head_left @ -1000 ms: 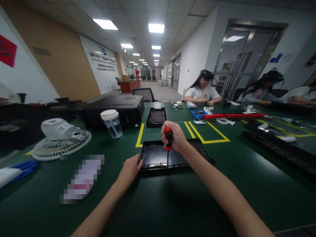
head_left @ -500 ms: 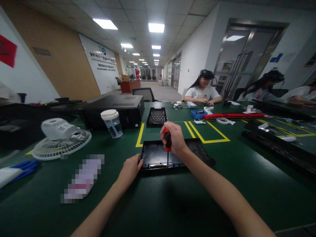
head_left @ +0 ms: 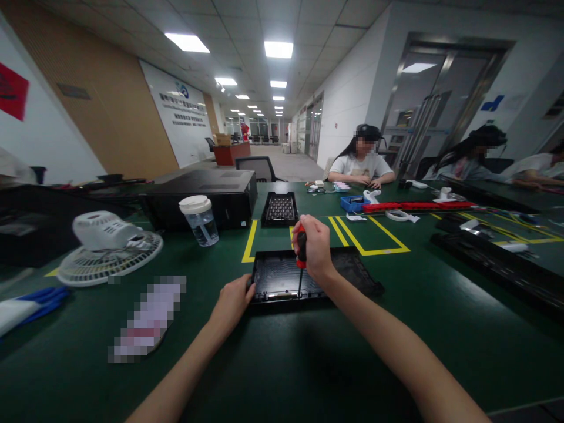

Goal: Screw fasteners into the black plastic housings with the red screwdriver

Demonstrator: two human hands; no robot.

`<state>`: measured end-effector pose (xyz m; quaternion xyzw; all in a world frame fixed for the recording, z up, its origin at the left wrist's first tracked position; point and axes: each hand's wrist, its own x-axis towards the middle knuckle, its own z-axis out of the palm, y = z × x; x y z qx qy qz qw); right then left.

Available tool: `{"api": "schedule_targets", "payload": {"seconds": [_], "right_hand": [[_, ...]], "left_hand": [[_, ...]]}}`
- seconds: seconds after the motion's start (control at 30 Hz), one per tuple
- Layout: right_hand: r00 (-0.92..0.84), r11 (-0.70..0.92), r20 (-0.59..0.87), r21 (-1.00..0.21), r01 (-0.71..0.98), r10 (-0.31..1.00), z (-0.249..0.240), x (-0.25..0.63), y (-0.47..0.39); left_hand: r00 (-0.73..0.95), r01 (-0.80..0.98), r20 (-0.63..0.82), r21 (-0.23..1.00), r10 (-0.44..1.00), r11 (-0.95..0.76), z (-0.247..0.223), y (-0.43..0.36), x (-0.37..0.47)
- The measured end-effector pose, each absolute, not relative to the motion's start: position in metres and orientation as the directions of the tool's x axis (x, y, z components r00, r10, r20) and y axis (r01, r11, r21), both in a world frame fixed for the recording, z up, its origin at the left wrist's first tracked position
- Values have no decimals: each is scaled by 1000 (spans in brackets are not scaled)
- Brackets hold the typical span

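Observation:
A shallow black plastic panel (head_left: 335, 273) lies on the green table in front of me, its raised rim facing up. My left hand (head_left: 233, 295) grips the panel's left edge, with the thumb at the rim. In my right hand (head_left: 316, 244) is a red-and-black screwdriver (head_left: 302, 249), held upright with the fingers wrapped round its handle. The shaft points down to the panel's near edge, just right of a small shiny metal strip (head_left: 282, 295). Whether the tip sits in a screw is too small to tell.
Behind the panel stands a black tray of screws or small parts (head_left: 281, 208). To the left are a lidded cup (head_left: 200, 220), a black case (head_left: 202, 194) and a white fan (head_left: 110, 247). Long black panels (head_left: 497, 270) lie right; a co-worker (head_left: 362, 158) sits across the table.
My right hand has turned slightly and shifted a little to the right, tilting the screwdriver handle with it. The left hand and panel stay in place.

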<state>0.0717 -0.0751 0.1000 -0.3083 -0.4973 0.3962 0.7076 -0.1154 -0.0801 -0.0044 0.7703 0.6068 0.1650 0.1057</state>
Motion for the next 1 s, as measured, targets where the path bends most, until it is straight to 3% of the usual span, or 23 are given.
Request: {"api": "schedule_targets", "payload": {"seconds": [1.0], "right_hand": [[427, 524, 461, -851, -37, 778, 101, 55, -89]], "left_hand": [[215, 908, 131, 337, 968, -247, -5, -80, -116]]}}
